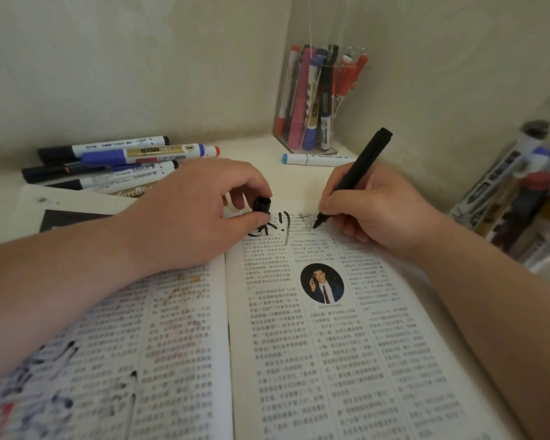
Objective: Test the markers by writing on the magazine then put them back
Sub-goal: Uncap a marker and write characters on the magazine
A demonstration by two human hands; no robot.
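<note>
A slim black marker, uncapped, is pinched near its tip in a pen grip by the right hand, its nib touching the top margin of the open black-and-white printed magazine, where several dark test strokes already stand above the text columns. The left hand lies on the magazine's upper spine, apparently to keep the pages flat, while its thumb and curled fingers close around the marker's short black cap, kept ready for recapping. Beyond the magazine's top edge, behind the left hand, a loose heap of white-barrelled whiteboard markers with blue, black and red caps lies on the pale desk, probably the ones waiting or already tried; which is unclear. A single white marker with a light-blue cap rests beyond the magazine's top right corner. Just behind it, in the wall corner, a clear plastic pen holder stands upright with more markers, the likely place for returning them. To the magazine's right, blurred packaged markers lean against the wall. Testing looks to be midway.
</note>
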